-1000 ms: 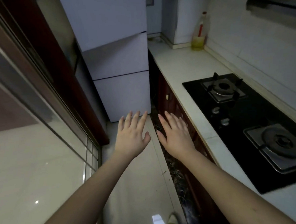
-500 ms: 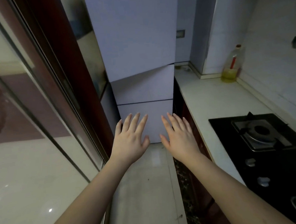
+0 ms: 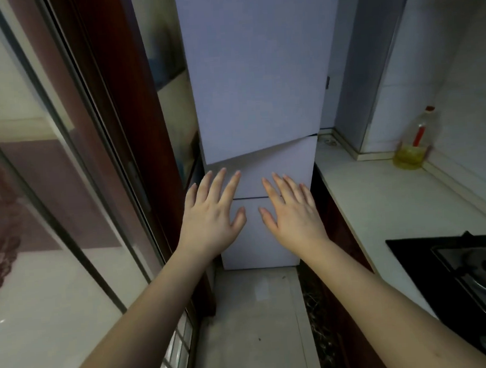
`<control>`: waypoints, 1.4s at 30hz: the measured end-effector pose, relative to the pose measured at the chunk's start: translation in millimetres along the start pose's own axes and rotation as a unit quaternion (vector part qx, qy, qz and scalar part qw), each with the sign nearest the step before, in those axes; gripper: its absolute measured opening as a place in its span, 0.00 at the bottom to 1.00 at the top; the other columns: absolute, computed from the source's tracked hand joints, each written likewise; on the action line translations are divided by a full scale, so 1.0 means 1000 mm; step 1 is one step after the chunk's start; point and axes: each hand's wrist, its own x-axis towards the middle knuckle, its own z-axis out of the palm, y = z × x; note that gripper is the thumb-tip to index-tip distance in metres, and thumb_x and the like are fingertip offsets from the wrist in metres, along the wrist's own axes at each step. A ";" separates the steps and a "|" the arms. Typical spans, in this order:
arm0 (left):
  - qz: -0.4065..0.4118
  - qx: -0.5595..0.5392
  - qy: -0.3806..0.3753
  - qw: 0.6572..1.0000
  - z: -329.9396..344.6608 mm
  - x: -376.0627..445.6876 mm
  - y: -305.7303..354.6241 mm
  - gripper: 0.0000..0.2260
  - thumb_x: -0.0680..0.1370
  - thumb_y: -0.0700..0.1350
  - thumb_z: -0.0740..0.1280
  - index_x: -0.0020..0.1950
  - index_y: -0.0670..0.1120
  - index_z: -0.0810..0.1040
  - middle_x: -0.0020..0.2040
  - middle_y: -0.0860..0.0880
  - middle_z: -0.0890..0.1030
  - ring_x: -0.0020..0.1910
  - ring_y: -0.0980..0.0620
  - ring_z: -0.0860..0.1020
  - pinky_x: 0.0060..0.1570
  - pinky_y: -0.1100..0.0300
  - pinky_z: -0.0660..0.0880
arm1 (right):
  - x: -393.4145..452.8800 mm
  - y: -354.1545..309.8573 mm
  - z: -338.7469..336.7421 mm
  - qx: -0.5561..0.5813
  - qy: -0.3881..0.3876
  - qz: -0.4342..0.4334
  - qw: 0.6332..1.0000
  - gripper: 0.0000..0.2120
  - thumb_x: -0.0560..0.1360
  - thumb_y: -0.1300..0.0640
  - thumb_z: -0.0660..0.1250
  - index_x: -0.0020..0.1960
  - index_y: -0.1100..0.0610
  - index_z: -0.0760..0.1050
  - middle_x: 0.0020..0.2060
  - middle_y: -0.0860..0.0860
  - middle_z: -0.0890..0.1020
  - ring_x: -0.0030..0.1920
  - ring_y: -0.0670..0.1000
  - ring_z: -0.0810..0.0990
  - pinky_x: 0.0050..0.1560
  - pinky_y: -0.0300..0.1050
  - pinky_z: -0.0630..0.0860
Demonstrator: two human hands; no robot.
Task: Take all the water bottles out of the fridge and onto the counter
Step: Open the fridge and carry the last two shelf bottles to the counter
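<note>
Dim, soft (edges bowed), glass glare.

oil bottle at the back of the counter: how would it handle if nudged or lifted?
The oil bottle is tall and narrow with only a low layer of yellow liquid, so probably light. The low fill should steady it, though a high nudge might tip it. It looks like clear plastic, likely somewhat squeezable and possibly greasy.

Both bare forearms extended forward, converging toward the fridge [image 3: 255, 97]. Left hand [image 3: 210, 220] palm down, fingers spread and straight, fingertips level with the fridge's middle door panel. Right hand [image 3: 290, 215] just beside it, same flat pose, fingers splayed, thumb pointing inward. Hands apart, not touching; neither holds anything. Contact with fridge cannot be judged.
</note>
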 end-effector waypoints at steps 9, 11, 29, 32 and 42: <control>0.007 0.005 0.007 1.000 0.019 0.054 -0.062 0.31 0.78 0.59 0.56 0.79 0.50 0.58 0.77 0.45 0.64 0.76 0.42 0.61 0.71 0.42 0.61 | 0.074 -0.027 0.027 -0.005 0.009 -0.009 1.000 0.32 0.79 0.40 0.43 0.79 0.52 0.52 0.78 0.53 0.58 0.78 0.55 0.54 0.76 0.55 0.48; 0.005 0.007 0.009 1.000 0.025 0.066 -0.071 0.31 0.78 0.59 0.56 0.79 0.50 0.59 0.77 0.44 0.65 0.76 0.42 0.62 0.71 0.42 0.61 | 0.089 -0.028 0.035 -0.007 0.006 -0.013 1.000 0.31 0.80 0.40 0.44 0.79 0.51 0.51 0.78 0.53 0.57 0.78 0.55 0.53 0.76 0.55 0.47; -0.056 0.056 -0.019 0.997 0.125 0.204 -0.119 0.31 0.78 0.56 0.58 0.80 0.51 0.55 0.79 0.42 0.58 0.78 0.40 0.58 0.71 0.40 0.64 | 0.252 0.019 0.108 0.027 0.034 -0.045 0.998 0.29 0.79 0.42 0.49 0.77 0.53 0.61 0.75 0.55 0.65 0.74 0.57 0.63 0.73 0.60 0.60; -0.087 0.047 -0.006 0.995 0.140 0.225 -0.120 0.32 0.77 0.54 0.64 0.79 0.51 0.58 0.78 0.35 0.57 0.76 0.35 0.61 0.68 0.40 0.66 | 0.277 0.029 0.115 0.036 0.046 -0.063 0.996 0.29 0.79 0.42 0.51 0.76 0.53 0.62 0.74 0.55 0.67 0.74 0.58 0.65 0.72 0.60 0.62; -0.111 0.028 -0.043 0.993 0.169 0.274 -0.140 0.31 0.82 0.56 0.57 0.80 0.58 0.43 0.78 0.32 0.49 0.77 0.34 0.53 0.71 0.42 0.60 | 0.321 0.038 0.145 0.044 0.055 -0.099 0.993 0.27 0.79 0.44 0.52 0.75 0.54 0.64 0.73 0.55 0.68 0.73 0.58 0.67 0.71 0.59 0.63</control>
